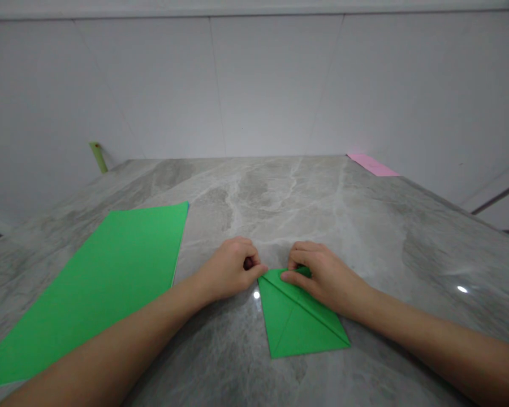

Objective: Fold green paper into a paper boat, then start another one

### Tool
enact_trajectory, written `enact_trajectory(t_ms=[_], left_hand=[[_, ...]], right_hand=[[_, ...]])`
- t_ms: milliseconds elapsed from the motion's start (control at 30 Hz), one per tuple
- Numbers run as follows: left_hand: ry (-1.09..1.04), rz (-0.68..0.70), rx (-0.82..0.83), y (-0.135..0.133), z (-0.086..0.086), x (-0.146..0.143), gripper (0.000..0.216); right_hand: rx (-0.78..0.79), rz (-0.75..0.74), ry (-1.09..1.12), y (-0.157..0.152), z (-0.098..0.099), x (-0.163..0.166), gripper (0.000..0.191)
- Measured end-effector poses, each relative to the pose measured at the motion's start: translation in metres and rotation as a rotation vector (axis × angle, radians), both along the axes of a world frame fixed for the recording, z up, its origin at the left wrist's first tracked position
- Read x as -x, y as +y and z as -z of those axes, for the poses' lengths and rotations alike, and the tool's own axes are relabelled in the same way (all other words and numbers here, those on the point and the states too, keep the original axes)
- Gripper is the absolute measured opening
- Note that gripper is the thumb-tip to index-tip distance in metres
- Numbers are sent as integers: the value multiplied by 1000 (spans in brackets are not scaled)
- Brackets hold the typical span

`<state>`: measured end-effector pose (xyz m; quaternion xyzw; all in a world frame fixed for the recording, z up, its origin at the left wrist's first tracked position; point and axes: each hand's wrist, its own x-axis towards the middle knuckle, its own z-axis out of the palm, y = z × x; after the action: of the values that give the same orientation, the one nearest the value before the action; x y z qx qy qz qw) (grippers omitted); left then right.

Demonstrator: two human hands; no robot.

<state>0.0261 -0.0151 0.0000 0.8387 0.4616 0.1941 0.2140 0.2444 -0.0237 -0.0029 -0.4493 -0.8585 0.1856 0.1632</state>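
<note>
Your left hand (231,271) and right hand (318,277) pinch the far end of the folded green paper (299,322), already creased diagonally; the flat green sheet (110,277) lies untouched.

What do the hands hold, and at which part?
The folded green paper, flat on the table: left hand pinches its far left corner, right hand pinches its far edge.

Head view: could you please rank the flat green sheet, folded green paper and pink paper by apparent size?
1. flat green sheet
2. folded green paper
3. pink paper, though it lies farthest away, so its real size is unsure.
</note>
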Motion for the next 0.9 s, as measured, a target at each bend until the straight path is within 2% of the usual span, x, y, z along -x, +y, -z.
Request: enact_trajectory(t_ms=[233, 367, 500, 900], left_hand=[[63, 16, -87, 5, 7, 3, 24], [51, -7, -72, 6, 5, 5, 25], [23, 33, -34, 3, 4, 5, 22], [77, 43, -130, 4, 10, 5, 24]], right_hand=[[-3, -3, -8, 1, -1, 1, 18], [-2, -9, -11, 2, -1, 1, 18], [-1, -10, -5, 2, -2, 1, 18], [-18, -5, -14, 1, 0, 1, 17]])
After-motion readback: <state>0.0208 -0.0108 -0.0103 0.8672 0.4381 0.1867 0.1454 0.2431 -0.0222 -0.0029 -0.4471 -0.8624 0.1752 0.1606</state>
